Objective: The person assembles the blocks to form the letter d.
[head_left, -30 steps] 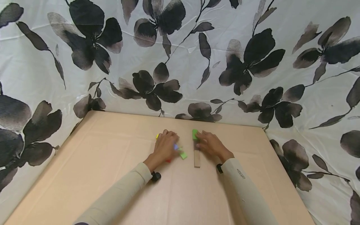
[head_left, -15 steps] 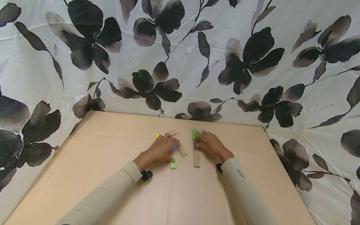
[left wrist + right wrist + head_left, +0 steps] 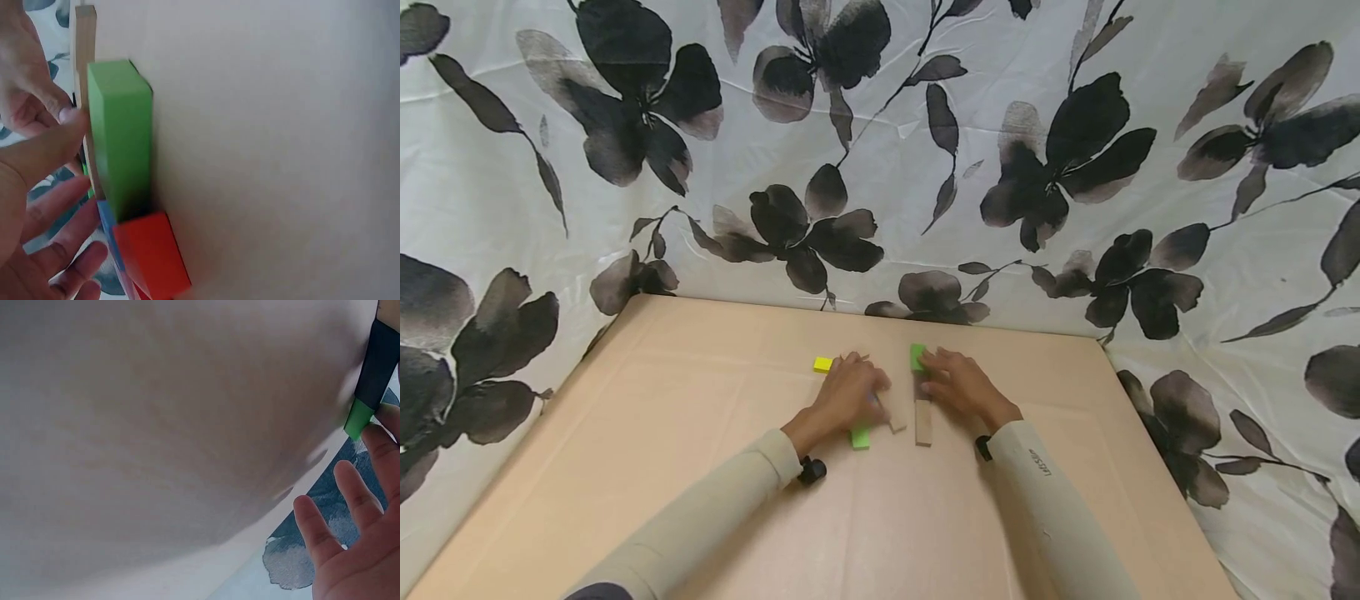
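Observation:
My left hand point(image 3: 850, 393) hovers over loose blocks, thumb and fingers spread. In the left wrist view its thumb lies by a plain wooden strip point(image 3: 85, 44), behind a green block point(image 3: 125, 137). A red block point(image 3: 153, 256) and part of a blue block point(image 3: 107, 219) sit below the green one. My right hand point(image 3: 964, 385) touches a row with a green block point(image 3: 917, 357) at its far end, a dark block point(image 3: 921, 385) in the middle and a plain wooden block point(image 3: 923, 423) nearest. Its other fingers stretch out in the right wrist view.
A yellow block point(image 3: 823, 364) lies left of my left hand on the light wooden tabletop point(image 3: 715, 400). Behind the table's far edge hangs a white cloth point(image 3: 925, 167) with dark flowers.
My left hand moved the loose green block left and nearer, away from it, then came back right over the wooden strip, which shifted slightly. The right hand and its row stayed put.

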`<state>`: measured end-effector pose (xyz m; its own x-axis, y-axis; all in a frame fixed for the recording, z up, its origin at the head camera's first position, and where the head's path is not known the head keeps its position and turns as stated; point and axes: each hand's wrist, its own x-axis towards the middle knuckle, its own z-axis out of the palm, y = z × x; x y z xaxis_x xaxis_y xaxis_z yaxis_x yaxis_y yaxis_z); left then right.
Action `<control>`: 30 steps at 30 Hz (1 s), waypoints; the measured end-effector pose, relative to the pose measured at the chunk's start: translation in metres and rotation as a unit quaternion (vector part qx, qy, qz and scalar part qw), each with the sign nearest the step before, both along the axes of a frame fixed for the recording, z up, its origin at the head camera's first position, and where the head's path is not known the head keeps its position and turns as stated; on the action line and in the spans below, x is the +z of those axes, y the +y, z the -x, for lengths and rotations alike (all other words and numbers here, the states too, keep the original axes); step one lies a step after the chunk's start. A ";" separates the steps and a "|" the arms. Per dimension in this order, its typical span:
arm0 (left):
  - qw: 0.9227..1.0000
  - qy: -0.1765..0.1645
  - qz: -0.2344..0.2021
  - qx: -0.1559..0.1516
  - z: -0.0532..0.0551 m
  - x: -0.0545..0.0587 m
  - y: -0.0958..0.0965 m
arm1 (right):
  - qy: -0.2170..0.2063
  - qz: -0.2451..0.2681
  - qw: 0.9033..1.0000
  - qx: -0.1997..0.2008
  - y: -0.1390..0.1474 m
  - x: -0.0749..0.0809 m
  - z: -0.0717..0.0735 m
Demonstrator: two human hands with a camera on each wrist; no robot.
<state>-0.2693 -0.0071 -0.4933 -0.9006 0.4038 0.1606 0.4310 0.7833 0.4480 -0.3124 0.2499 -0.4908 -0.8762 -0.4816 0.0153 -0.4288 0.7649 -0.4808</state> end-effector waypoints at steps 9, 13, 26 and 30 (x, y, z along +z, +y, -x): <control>0.996 -0.024 0.051 -0.074 -0.034 0.005 0.009 | 0.001 -0.008 1.000 -0.005 0.000 -0.001 0.001; 0.996 -0.015 0.044 -0.082 -0.054 0.003 0.015 | 0.001 -0.006 1.000 -0.007 0.000 -0.002 0.002; 0.999 0.030 0.033 -0.025 -0.101 -0.009 0.032 | 0.010 -0.009 1.000 0.000 -0.003 0.002 0.000; 0.998 0.054 0.028 -0.024 -0.107 -0.010 0.038 | 0.010 -0.013 1.000 0.001 -0.002 0.004 0.000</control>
<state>-0.1627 0.0312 -0.5035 -0.8587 0.4577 0.2305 0.5122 0.7831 0.3528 -0.3119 0.2480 -0.4872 -0.8748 -0.4840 0.0196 -0.4395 0.7761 -0.4522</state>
